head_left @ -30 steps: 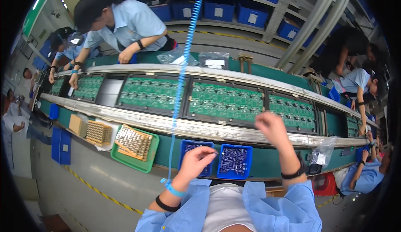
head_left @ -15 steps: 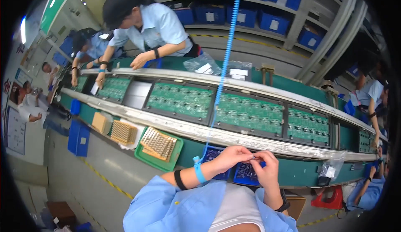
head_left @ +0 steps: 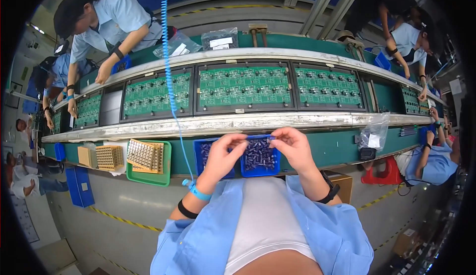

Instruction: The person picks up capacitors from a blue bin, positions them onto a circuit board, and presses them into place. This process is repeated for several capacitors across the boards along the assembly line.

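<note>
My left hand [head_left: 224, 155] hovers over the left rim of a blue bin, thumb and forefinger pinched together; whatever they hold is too small to make out. On that bin's other side my right hand [head_left: 294, 149] pinches as well, with a tiny piece at its fingertips that I cannot name. Small dark cylindrical parts, which look like capacitors [head_left: 260, 157], fill this blue bin [head_left: 261, 173]. A second blue bin [head_left: 199, 165] of similar parts is partly covered by my left hand. Beyond my hands, green circuit boards [head_left: 244, 85] lie in black frames on the line.
A metal rail [head_left: 223, 123] runs between me and the boards. To the left, a green tray [head_left: 165, 162] holds tan blocks with rows of parts. A blue coiled cord [head_left: 167, 57] hangs down to my left wrist strap. A plastic bag [head_left: 375, 131] lies right; co-workers reach over the line.
My hands, together at the fingertips before, are now apart, one on each side of the bin. My view has turned, and the boards appear further left.
</note>
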`<move>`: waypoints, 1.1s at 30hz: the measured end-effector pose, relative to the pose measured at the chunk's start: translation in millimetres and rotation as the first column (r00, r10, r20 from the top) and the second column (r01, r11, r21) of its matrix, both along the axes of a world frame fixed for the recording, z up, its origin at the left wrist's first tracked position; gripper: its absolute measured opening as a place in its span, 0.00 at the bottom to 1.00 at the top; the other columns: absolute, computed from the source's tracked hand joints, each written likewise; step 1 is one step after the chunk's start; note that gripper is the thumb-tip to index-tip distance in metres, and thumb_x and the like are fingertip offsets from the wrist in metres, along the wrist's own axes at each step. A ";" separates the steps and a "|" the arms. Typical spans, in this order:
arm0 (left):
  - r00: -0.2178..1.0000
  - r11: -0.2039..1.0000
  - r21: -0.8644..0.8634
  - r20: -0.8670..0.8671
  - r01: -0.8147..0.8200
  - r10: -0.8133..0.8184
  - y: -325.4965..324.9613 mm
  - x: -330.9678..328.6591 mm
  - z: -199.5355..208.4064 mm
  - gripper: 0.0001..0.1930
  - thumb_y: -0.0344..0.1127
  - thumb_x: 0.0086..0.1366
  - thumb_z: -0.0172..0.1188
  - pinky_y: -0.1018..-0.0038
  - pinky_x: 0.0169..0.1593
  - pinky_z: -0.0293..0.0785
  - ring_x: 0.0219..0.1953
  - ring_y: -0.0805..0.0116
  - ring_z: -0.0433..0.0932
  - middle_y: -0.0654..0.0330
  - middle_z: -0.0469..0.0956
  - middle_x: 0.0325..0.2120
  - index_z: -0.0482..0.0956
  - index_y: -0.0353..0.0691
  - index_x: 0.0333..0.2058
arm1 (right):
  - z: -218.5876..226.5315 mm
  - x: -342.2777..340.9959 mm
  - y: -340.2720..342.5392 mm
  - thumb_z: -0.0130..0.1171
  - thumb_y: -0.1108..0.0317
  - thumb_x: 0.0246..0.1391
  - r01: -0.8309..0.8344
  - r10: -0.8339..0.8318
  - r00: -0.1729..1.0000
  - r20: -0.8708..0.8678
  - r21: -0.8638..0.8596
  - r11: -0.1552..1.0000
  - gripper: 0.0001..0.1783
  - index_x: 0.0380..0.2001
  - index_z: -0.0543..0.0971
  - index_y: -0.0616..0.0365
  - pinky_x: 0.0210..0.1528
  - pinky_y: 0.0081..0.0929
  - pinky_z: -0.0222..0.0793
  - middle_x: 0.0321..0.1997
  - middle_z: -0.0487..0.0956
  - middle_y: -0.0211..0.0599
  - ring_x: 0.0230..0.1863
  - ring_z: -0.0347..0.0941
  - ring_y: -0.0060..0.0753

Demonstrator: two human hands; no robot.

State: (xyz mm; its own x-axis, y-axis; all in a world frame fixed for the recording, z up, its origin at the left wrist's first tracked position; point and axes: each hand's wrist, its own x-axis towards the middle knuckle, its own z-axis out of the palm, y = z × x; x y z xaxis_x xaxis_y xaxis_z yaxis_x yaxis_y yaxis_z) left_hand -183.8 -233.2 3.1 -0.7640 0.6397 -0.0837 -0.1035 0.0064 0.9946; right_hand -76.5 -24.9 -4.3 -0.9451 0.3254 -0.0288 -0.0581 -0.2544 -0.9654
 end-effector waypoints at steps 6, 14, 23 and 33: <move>0.800 0.918 -0.328 -0.599 -0.221 -0.021 -46.1 7.5 -26.3 0.09 0.26 0.61 0.68 0.67 0.49 0.79 0.41 0.60 0.82 0.55 0.83 0.38 0.83 0.33 0.41 | -5.8 -8.6 15.4 0.63 0.79 0.62 -0.030 0.032 0.999 0.011 -0.099 0.995 0.09 0.45 0.79 0.63 0.47 0.24 0.77 0.39 0.83 0.34 0.41 0.81 0.25; 0.736 0.735 -0.643 -0.603 -0.217 -0.309 -54.9 17.0 -28.8 0.11 0.27 0.53 0.71 0.59 0.52 0.77 0.45 0.50 0.80 0.54 0.81 0.37 0.84 0.37 0.37 | -6.1 -63.2 101.7 0.61 0.78 0.63 0.210 -0.203 0.977 -0.063 0.152 0.966 0.06 0.42 0.78 0.63 0.44 0.22 0.76 0.36 0.82 0.32 0.36 0.80 0.23; 0.702 0.506 -0.844 -0.469 -0.177 -0.536 -53.3 28.2 -33.9 0.11 0.32 0.51 0.72 0.59 0.48 0.77 0.44 0.54 0.81 0.56 0.82 0.36 0.87 0.43 0.36 | -27.6 -136.1 178.3 0.66 0.74 0.58 0.124 -0.215 0.975 0.061 0.654 0.746 0.07 0.41 0.85 0.60 0.39 0.25 0.78 0.33 0.86 0.35 0.35 0.84 0.27; 0.708 0.618 -0.759 -0.551 -0.205 -0.443 -58.4 26.4 -30.2 0.07 0.31 0.53 0.71 0.60 0.46 0.77 0.40 0.55 0.81 0.57 0.82 0.32 0.88 0.42 0.32 | -27.8 -160.0 162.7 0.69 0.71 0.51 0.099 -0.132 0.988 -0.083 0.987 0.125 0.08 0.37 0.87 0.56 0.52 0.42 0.74 0.40 0.84 0.39 0.47 0.78 0.47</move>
